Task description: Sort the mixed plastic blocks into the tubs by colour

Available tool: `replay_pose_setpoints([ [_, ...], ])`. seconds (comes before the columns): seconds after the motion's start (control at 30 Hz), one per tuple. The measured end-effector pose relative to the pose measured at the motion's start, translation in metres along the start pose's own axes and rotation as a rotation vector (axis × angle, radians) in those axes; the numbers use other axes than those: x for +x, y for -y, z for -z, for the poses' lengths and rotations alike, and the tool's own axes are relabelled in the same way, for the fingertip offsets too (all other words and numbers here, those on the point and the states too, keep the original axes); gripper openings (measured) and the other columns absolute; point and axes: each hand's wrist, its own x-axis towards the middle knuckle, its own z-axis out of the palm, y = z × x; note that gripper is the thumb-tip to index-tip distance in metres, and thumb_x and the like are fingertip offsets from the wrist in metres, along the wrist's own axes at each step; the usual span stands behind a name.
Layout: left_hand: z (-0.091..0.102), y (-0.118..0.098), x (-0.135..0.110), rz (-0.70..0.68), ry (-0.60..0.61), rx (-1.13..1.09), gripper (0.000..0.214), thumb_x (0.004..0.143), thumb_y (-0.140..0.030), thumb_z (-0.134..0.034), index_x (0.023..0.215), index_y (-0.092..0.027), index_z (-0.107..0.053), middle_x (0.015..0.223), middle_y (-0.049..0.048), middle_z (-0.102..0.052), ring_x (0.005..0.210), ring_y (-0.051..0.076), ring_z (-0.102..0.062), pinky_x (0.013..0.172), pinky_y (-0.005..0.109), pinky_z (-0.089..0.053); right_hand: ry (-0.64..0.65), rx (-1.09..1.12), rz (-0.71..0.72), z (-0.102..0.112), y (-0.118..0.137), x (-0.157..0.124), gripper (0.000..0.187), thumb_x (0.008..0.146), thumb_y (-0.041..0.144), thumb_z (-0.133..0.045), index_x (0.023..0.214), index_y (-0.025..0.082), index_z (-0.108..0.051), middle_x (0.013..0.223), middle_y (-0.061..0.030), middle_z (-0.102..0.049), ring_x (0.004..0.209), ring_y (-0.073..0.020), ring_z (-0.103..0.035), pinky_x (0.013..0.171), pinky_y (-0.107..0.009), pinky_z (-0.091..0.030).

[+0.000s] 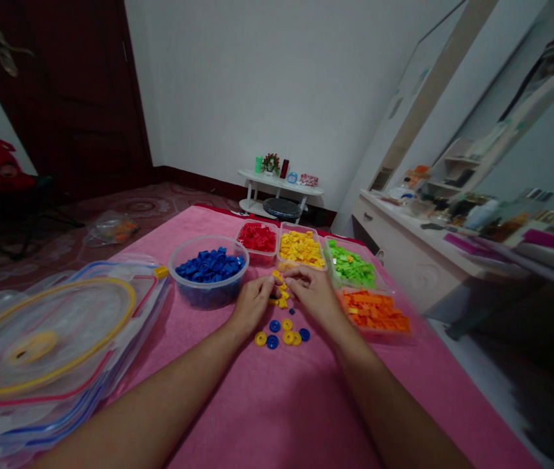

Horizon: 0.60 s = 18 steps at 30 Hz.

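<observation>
Both my hands rest on a pink cloth-covered table [277, 404], fingertips meeting over a small pile of yellow bricks [281, 294]. My left hand [252, 306] is curled, its fingers pinched at the yellow pieces. My right hand [313, 293] is also curled, fingers pressed on the same pile. Just below the hands lie loose round pieces, yellow [287, 337] and blue [272, 341]. A round clear bowl of blue bricks [208, 267] stands just left of my left hand.
Clear tubs hold red bricks [257, 238], yellow bricks [301, 249], green bricks [351, 264] and orange bricks [374, 311] behind and right of the hands. Stacked clear lids [52, 339] lie at the left. A dresser [423, 254] stands right, a white shelf [279, 185] behind.
</observation>
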Motion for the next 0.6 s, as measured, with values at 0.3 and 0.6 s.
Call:
replay_pose_setpoints([
  [0.3, -0.001, -0.007, -0.003, -0.003, -0.027, -0.085, 0.048, 0.090, -0.048, -0.036, 0.092, -0.010, -0.065, 0.078, 0.0076, -0.068, 0.074, 0.017, -0.064, 0.071, 0.028, -0.049, 0.069, -0.467, 0.019, -0.005, -0.029, -0.017, 0.035, 0.069, 0.031, -0.068, 0.102, 0.019, -0.064, 0.102, -0.0065, -0.062, 0.091, -0.0179, -0.059, 0.078, -0.029, -0.045],
  [0.6, -0.002, -0.009, -0.008, -0.226, -0.046, 0.305, 0.025, 0.087, -0.028, -0.046, 0.086, -0.016, -0.068, 0.086, 0.0053, -0.068, 0.086, 0.018, -0.060, 0.079, 0.028, -0.045, 0.172, -0.625, 0.002, -0.003, -0.035, -0.016, 0.029, 0.074, 0.011, -0.051, 0.098, 0.019, -0.064, 0.100, -0.0066, -0.065, 0.094, -0.0177, -0.060, 0.079, -0.026, -0.041],
])
